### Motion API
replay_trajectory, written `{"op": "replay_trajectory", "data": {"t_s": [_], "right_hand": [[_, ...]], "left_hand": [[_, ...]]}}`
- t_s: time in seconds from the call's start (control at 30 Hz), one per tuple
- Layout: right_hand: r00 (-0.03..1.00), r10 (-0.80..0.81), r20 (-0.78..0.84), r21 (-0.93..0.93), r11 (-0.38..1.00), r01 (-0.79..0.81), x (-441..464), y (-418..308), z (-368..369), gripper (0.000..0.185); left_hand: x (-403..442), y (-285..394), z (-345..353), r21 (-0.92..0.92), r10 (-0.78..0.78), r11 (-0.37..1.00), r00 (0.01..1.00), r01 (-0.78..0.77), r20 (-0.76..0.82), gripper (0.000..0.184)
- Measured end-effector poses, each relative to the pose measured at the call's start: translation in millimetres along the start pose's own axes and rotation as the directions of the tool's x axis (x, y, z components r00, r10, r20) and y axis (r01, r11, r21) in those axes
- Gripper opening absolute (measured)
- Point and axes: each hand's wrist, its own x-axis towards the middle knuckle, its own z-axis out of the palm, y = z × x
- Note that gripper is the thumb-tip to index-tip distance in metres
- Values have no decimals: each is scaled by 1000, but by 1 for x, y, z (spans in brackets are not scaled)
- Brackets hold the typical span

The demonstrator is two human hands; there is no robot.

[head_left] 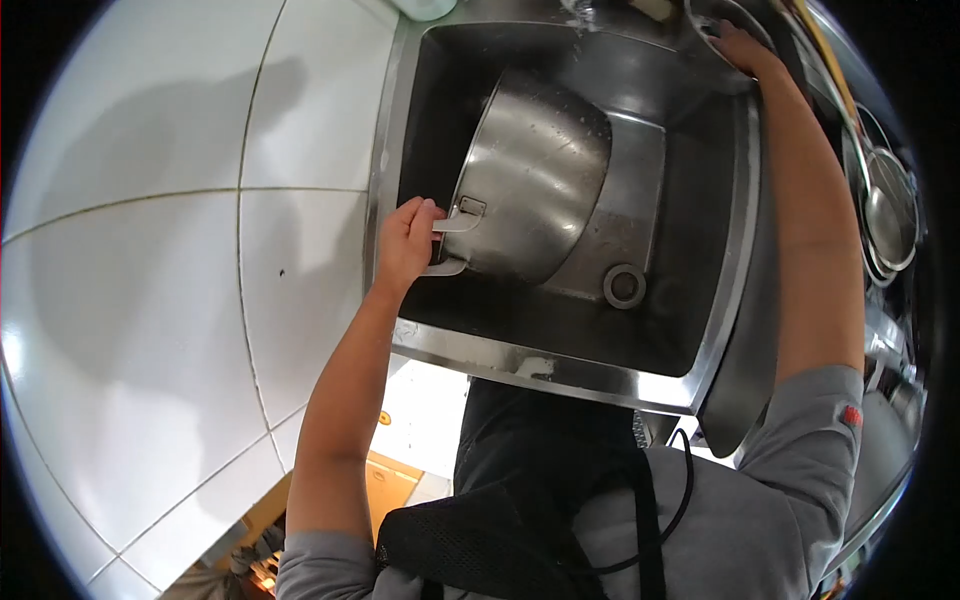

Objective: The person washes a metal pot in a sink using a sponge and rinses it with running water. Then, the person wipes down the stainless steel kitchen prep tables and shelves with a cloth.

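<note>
A large stainless steel pot (535,180) lies tilted on its side in the sink (730,340), its mouth toward the left wall. My left hand (408,240) is closed around the pot's looped metal handle (462,222) at the sink's left side. At the far right corner, my right hand (742,48) reaches over the rim of a round metal bowl (700,18). The fingers of that hand are bent inside the bowl, and what they hold is hidden.
A round drain (624,286) sits in the sink floor, right of the pot. Water splashes near the back edge (580,15). White tiles (150,130) border the left side. Strainers and ladles (888,210) crowd the right, beside my right arm.
</note>
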Motion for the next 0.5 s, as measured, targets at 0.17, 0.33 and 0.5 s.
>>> {"op": "replay_trajectory", "data": {"t_s": [0.17, 0.33, 0.5], "right_hand": [[948, -15, -317, -197, 979, -50, 60, 59, 45, 65], [592, 140, -793, 134, 989, -54, -86, -53, -46, 81], [898, 350, -268, 859, 508, 59, -254, -233, -18, 31]], "left_hand": [[-1, -8, 13, -222, -97, 971, 995, 89, -25, 30], [7, -2, 43, -133, 16, 991, 999, -12, 34, 22], [11, 11, 64, -48, 149, 988, 988, -147, 41, 19]]}}
